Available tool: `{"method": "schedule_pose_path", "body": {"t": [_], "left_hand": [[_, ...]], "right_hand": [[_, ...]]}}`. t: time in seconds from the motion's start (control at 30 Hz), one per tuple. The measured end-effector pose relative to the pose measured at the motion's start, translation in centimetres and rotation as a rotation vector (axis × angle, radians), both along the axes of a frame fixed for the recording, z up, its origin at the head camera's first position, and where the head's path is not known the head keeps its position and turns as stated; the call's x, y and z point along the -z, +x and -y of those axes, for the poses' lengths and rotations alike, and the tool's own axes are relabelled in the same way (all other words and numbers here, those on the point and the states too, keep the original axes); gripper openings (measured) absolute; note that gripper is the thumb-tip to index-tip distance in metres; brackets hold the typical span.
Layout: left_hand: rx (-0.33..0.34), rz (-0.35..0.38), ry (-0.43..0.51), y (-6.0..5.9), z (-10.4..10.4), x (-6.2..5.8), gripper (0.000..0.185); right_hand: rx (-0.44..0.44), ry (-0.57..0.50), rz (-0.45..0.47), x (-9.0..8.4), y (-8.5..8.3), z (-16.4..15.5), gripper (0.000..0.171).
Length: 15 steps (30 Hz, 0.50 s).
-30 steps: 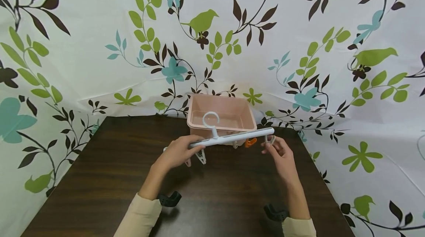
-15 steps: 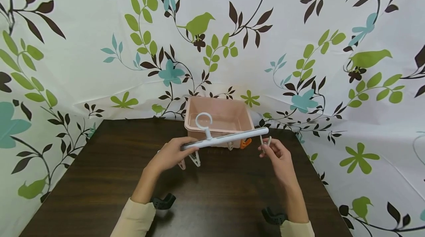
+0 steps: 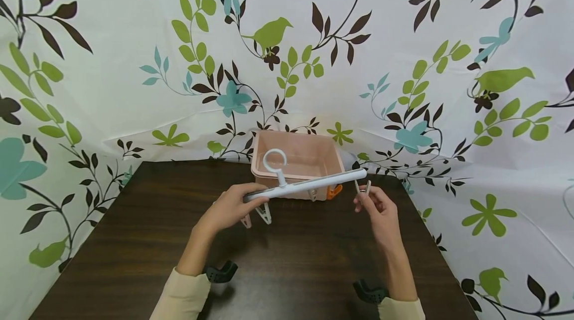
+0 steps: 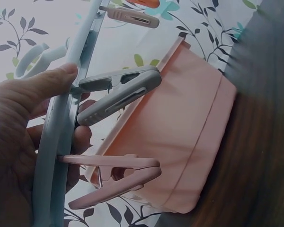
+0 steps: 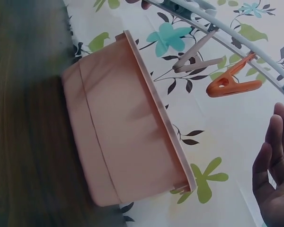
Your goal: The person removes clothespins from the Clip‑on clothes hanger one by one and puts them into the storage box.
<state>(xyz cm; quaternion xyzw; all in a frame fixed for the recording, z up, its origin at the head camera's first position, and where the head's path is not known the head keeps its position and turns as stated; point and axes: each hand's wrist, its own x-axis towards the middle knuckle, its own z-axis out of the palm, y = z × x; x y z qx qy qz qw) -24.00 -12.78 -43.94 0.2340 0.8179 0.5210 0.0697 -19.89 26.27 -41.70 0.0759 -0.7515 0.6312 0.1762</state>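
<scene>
A white clip hanger (image 3: 309,187) with a round hook (image 3: 274,160) is held up above the table, its right end tilted higher. My left hand (image 3: 230,206) grips the left part of its bar, thumb on top. Below that hand hang a grey-white clip (image 4: 123,90) and a pink clip (image 4: 113,177). My right hand (image 3: 378,210) pinches a whitish clip (image 3: 367,186) at the bar's right end; in the right wrist view this clip is mostly cut off. Between the hands, an orange clip (image 5: 234,82) and a beige clip (image 5: 196,56) hang from the bar.
A pink plastic bin (image 3: 320,155) stands at the back of the dark wooden table (image 3: 296,265), just behind the hanger. A white cloth with leaf and bird prints (image 3: 314,85) covers the wall behind and at the sides.
My left hand and the hanger have shifted slightly left relative to the bin. My right hand keeps its pinch on the end clip. The head view has moved a little.
</scene>
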Motion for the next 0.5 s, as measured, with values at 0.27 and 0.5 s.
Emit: {"method": "schedule_pose_path", "body": {"t": [0.27,0.5], "left_hand": [[0.006,0.021,0.018,0.35,0.01,-0.47,0.041],[0.013,0.024,0.02,0.5,-0.11,-0.64,0.04]], "right_hand": [[0.0,-0.032,-0.025,-0.67,0.38,0.46,0.018],[0.015,-0.015,-0.013,-1.0,0.63,0.59,0.028]]}}
